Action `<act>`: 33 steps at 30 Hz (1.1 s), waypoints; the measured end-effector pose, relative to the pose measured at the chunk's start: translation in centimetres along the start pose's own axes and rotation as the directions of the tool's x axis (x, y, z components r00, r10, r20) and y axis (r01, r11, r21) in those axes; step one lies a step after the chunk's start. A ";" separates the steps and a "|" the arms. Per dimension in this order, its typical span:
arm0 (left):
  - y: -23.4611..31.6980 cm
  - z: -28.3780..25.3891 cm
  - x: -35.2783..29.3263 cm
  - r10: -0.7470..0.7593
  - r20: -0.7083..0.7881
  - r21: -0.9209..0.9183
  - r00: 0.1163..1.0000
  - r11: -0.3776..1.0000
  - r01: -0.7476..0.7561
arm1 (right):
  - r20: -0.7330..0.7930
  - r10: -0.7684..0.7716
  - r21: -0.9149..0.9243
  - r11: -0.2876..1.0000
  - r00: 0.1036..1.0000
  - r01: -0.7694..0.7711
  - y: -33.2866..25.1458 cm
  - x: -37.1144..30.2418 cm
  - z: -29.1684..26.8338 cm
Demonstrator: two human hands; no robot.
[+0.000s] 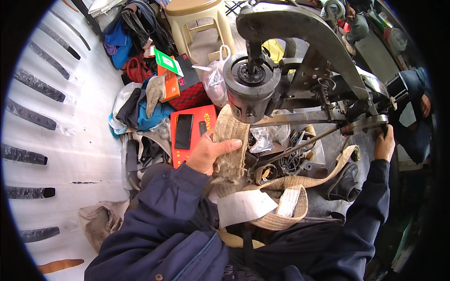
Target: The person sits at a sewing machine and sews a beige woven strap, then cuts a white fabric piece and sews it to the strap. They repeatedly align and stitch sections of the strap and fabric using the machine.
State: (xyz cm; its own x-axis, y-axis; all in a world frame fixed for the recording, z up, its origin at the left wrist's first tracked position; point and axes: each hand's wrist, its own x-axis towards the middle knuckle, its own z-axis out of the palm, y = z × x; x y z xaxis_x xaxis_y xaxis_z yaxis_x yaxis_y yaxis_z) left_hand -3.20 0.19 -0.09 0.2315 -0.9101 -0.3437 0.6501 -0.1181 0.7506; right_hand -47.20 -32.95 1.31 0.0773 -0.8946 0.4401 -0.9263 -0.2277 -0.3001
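My left hand (pixel 206 152) is closed on a wide beige ribbed fabric strap (pixel 228 159), the thumb lying flat on top of it. The strap's upper end reaches the round metal head of a heavy cast-iron sewing machine (pixel 300 16). More of the strap loops down over my lap, with a piece of white material (pixel 246 206) beside it. At the right, my right hand (pixel 385 144) is wrapped round the edge of the machine's hand wheel (pixel 365 125); its fingertips are partly hidden.
Left of the machine, a red box (pixel 206 124) carries a black phone (pixel 184 131). Bags and clothes are piled behind it, near a beige plastic stool (pixel 194 9). Cables and a black shoe (pixel 344 182) lie below the machine. Another person (pixel 417 112) sits at the far right.
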 end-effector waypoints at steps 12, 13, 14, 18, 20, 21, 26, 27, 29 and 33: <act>0.0 -0.2 0.1 0.001 0.026 0.024 1.000 1.000 -0.001 | 0.015 -0.055 0.154 0.987 0.998 0.052 2.4 0.5 0.6; 0.1 -0.2 0.1 -0.009 0.032 0.024 0.999 1.000 0.008 | 0.010 -0.019 0.106 0.994 1.000 0.018 3.4 0.7 1.8; 0.1 -0.1 0.1 -0.010 0.026 0.027 1.000 1.000 0.009 | 0.011 -0.004 0.075 0.997 1.000 0.003 4.3 0.4 3.2; 0.2 0.0 0.0 -0.015 0.013 0.018 1.000 1.000 0.015 | 0.302 0.002 0.168 0.984 0.953 -0.055 2.0 -4.0 8.5; 0.3 0.0 0.0 -0.021 0.017 0.017 1.000 1.000 0.021 | 0.713 0.148 0.254 0.857 0.686 -0.449 -1.9 -6.6 7.5; 0.3 0.0 0.0 -0.020 0.019 0.022 1.000 1.000 0.020 | 0.696 0.088 0.318 0.852 0.713 -0.416 -3.8 -7.1 6.1; 0.2 0.1 0.1 0.001 0.012 0.011 1.000 1.000 -0.001 | 0.129 -0.283 0.479 0.857 0.950 0.190 -7.1 -4.2 -1.4; 0.2 0.1 0.1 0.003 0.010 0.005 1.000 1.000 -0.003 | 0.138 -0.150 0.446 0.892 0.979 0.074 -6.0 -2.9 -2.0; 0.4 0.2 0.2 0.012 0.008 0.006 1.000 1.000 -0.013 | 0.101 0.001 0.334 0.942 0.995 -0.035 -2.7 -0.7 -1.7; 0.8 0.4 0.3 0.008 0.024 0.017 1.000 1.000 -0.008 | 0.038 0.094 0.063 0.993 0.995 -0.097 3.4 0.0 3.4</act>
State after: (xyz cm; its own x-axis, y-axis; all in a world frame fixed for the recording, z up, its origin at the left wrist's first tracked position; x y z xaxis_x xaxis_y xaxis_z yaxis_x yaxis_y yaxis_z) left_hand -2.90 -0.33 0.58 0.2193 -0.9202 -0.3242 0.6357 -0.1172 0.7629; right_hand -49.08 -35.02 -2.52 0.0037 -0.9262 0.3770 -0.9043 -0.1641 -0.3942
